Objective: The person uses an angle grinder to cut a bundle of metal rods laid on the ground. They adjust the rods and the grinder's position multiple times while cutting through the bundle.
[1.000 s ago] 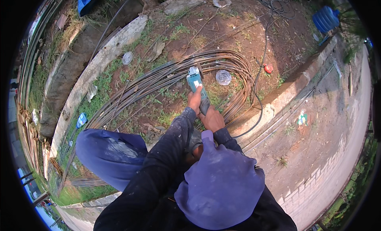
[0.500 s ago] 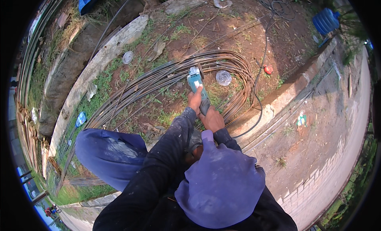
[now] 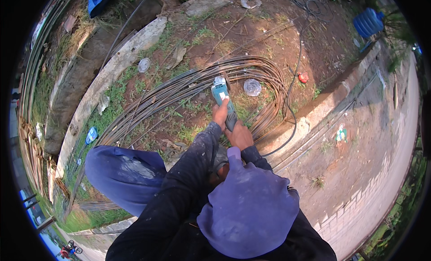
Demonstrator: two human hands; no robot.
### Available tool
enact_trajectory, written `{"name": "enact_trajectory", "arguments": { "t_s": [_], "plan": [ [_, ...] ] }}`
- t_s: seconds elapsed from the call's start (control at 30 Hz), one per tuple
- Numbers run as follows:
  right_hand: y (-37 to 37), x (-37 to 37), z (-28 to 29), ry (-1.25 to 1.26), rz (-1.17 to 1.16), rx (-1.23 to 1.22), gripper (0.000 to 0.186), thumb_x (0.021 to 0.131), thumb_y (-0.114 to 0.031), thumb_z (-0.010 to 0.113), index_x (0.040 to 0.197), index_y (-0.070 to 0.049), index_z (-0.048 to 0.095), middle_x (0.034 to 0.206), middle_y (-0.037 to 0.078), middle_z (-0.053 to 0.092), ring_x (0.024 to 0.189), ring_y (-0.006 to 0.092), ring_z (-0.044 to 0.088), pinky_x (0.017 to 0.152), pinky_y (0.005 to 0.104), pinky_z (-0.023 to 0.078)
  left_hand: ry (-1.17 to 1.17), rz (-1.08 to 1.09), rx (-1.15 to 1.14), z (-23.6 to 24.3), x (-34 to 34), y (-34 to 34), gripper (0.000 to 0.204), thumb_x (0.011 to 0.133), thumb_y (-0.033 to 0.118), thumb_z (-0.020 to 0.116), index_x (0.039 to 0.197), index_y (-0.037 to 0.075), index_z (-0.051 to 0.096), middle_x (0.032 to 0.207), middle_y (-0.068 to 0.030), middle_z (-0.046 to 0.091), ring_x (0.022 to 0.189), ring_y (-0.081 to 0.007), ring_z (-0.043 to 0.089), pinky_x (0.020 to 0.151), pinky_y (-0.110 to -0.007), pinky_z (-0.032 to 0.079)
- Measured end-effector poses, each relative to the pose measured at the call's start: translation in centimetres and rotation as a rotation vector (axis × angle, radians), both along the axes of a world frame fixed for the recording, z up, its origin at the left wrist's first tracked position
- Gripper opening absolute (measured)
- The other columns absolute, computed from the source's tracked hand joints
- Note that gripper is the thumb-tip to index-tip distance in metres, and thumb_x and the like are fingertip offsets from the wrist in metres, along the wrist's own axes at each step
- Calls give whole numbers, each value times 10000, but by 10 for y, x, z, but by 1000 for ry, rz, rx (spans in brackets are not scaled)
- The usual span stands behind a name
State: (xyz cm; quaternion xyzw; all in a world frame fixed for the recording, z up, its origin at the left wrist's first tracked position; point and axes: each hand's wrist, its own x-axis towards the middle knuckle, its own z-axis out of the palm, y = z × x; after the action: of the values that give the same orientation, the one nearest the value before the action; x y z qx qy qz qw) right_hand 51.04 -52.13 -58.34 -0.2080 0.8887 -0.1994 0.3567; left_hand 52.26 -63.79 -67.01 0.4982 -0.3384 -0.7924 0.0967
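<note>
A teal and grey angle grinder (image 3: 220, 89) is held in both my hands, its disc against or just over the rods. My left hand (image 3: 220, 114) is closed round the front of the body. Behind it, my right hand (image 3: 240, 136) wraps the rear grip. A bundle of long, rusty steel rods (image 3: 179, 90) lies on the ground ahead, bent into a loop at the right. Whether the disc touches a rod cannot be made out. My knees, in purple-blue trousers, rise on both sides of my left forearm.
A black power cable (image 3: 300, 59) runs from a coil at the far right, past the rods and toward me. Concrete kerbs (image 3: 310, 119) border the soil. Clear plastic lids (image 3: 252, 87), a red scrap (image 3: 303, 77) and a blue water jug (image 3: 368, 23) lie about.
My hands and the grinder keep almost the same place on the rods. In the distance at the lower left, a motorbike with a rider has moved a little right and down.
</note>
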Motion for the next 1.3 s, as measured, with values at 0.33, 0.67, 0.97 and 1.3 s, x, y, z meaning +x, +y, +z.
{"name": "enact_trajectory", "arguments": {
  "t_s": [0.33, 0.67, 0.97, 1.3],
  "plan": [
    [2, -1, 1, 1, 14, -8, 586, 829, -412, 694, 1037, 106, 516, 951, 318, 655, 914, 454, 652, 781, 509, 519, 16, -12, -5, -3, 3, 4, 469, 906, 403, 648, 1096, -21, 584, 891, -90, 621, 735, -198, 613, 645, -376, 505],
    [3, 2, -6, 20, -9, -52, 589, 816, -405, 709, 1018, 107, 498, 893, 350, 643, 868, 488, 643, 747, 532, 516, -7, -1, -25, -8, 2, 0, 443, 899, 397, 660, 1071, -4, 584, 877, -81, 618, 720, -197, 612, 632, -378, 504],
    [-3, -2, 1, 18, -7, -17, 594, 820, -414, 706, 1028, 104, 505, 934, 339, 649, 910, 478, 645, 780, 524, 518, 38, -4, 12, -15, 0, -4, 443, 902, 401, 657, 1089, 7, 578, 879, -78, 615, 732, -194, 611, 644, -366, 503],
    [-3, 2, -1, -24, -4, 7, 607, 828, -431, 702, 1050, 100, 511, 955, 328, 655, 928, 457, 652, 792, 509, 521, -19, -30, 2, -18, 6, -4, 453, 906, 404, 645, 1091, -5, 586, 891, -81, 627, 743, -193, 622, 643, -372, 502]
  ]
}}
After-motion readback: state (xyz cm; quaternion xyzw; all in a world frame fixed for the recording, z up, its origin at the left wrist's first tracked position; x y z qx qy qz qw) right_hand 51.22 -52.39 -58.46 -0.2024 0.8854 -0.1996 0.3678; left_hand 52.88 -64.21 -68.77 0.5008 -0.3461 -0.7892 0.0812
